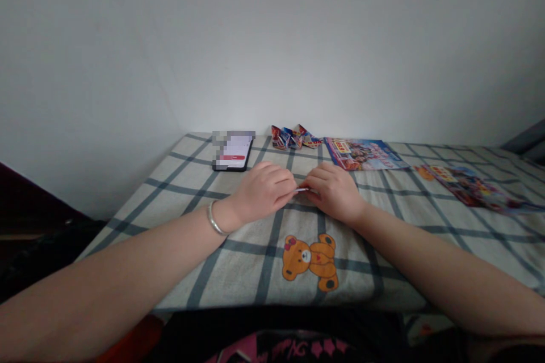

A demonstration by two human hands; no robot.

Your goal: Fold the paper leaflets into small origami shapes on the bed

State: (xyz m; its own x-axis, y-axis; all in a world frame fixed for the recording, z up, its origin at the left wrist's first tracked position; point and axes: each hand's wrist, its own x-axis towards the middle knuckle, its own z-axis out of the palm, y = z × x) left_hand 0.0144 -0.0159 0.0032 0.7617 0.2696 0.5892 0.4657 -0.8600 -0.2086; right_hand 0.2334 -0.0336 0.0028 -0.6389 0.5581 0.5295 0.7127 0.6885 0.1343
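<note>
My left hand (269, 190), with a silver bangle (216, 219) at its wrist, is closed with its fingertips pinched together. My right hand (335, 191) is closed too, close beside it. Between the two sets of fingertips shows a thin edge of folded paper (302, 189), white with some dark red; the fingers hide most of it. Both hands are over the checked cloth, above a printed teddy bear (310, 261). Just beyond them, by the wall, stand several small folded pieces of colourful printed paper (292, 138).
A phone (233, 153) with a lit screen lies beyond my left hand. A colourful printed leaflet (366, 154) lies behind my right hand, and a similar leaflet (479, 188) farther right. The checked cloth (179, 272) covers the table up to a white wall (272, 39).
</note>
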